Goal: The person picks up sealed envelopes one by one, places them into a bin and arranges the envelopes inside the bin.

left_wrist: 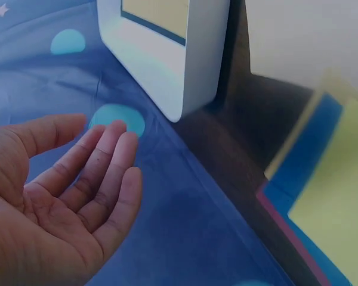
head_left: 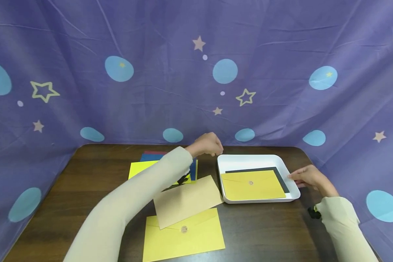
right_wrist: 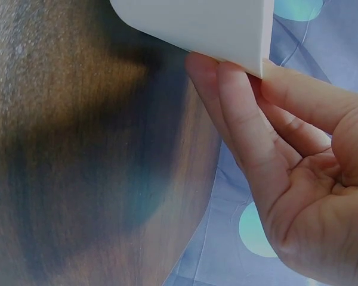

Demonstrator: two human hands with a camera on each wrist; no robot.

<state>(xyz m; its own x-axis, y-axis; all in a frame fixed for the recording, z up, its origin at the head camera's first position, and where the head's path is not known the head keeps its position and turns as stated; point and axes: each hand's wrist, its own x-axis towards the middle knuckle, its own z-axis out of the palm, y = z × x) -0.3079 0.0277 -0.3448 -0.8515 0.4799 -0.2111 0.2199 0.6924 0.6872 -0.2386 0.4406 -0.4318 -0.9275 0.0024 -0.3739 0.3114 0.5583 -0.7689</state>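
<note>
A white tray (head_left: 249,159) stands at the right of the table, with a yellow envelope (head_left: 253,189) over a dark sheet (head_left: 283,182) in it. At the tray's right side, my right hand (head_left: 309,177) pinches its edge; the right wrist view shows the thumb at the rim and fingertips under the white wall (right_wrist: 197,24). My left hand (head_left: 207,144) hovers by the tray's back left corner, its fingers (left_wrist: 101,173) loosely bent with nothing in them. Left of the tray, a tan envelope (head_left: 186,200) overlaps another yellow envelope (head_left: 186,240) closed with a round sticker.
Behind the left sleeve (head_left: 141,185) lies a pile of yellow, blue and red paper pieces, with bright yellow paper (head_left: 141,168) on top. A purple patterned curtain (head_left: 183,91) hangs behind the wooden table (head_left: 75,196) and along its sides.
</note>
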